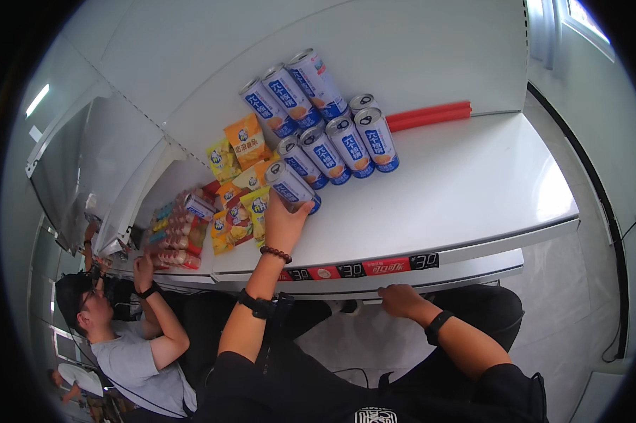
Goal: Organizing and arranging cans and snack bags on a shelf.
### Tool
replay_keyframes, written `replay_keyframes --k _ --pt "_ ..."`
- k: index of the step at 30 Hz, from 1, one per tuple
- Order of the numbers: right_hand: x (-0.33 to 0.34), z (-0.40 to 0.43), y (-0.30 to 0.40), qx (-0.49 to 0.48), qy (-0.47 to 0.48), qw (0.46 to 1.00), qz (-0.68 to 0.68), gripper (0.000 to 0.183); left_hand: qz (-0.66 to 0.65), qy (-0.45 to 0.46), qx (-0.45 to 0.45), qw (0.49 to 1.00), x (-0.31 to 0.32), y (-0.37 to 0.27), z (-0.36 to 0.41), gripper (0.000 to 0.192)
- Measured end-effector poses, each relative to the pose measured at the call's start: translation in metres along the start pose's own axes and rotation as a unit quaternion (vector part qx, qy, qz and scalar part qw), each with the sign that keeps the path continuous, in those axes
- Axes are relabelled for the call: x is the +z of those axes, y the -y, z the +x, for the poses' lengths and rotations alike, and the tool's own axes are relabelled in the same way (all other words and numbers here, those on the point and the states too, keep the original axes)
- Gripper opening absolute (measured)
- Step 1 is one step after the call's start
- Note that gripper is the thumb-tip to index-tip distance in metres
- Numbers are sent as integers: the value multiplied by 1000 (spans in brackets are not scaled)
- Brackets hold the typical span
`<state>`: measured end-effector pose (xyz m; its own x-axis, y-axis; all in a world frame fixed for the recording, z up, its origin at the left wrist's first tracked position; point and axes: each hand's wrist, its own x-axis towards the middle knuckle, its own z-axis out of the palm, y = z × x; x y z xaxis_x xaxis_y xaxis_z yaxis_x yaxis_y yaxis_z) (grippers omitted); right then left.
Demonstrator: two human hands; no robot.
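My left hand [285,221] is closed around a blue-and-white drink can [289,182] at the left end of the front row. The can leans, and I cannot tell whether its base rests on the shelf. Several matching upright cans [344,145] stand beside it, with a second layer of cans [291,98] stacked behind at the left. Against those cans and my hand lie yellow and orange snack bags [246,140]. My right hand [402,302] hangs below the front edge of the white shelf [455,185], fingers curled, with nothing visible in it.
Red strips [429,116] lie along the back panel. A price rail [360,268] runs along the shelf's front edge. At the left, a seated person [133,343] reaches towards packs of small bottles [178,238], where another can [199,206] lies tilted.
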<state>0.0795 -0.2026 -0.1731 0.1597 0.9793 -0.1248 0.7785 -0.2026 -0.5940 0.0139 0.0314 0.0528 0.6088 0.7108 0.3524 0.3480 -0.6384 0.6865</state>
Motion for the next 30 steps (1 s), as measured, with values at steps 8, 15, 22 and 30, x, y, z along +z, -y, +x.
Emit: replay_keyframes --k 8,15,22,30 --pt "7 4 -4 -4 2 1000 14 22 -34 -3 6 999 2 3 -3 51" --pt "11 5 -5 -5 -5 1000 8 22 -54 -2 49 997 6 -3 -11 54" --pt "8 2 -2 -53 -45 997 -18 24 -7 13 41 999 8 11 4 59" --pt "13 11 -2 9 32 999 -2 26 -192 112 12 975 1 51 17 45"
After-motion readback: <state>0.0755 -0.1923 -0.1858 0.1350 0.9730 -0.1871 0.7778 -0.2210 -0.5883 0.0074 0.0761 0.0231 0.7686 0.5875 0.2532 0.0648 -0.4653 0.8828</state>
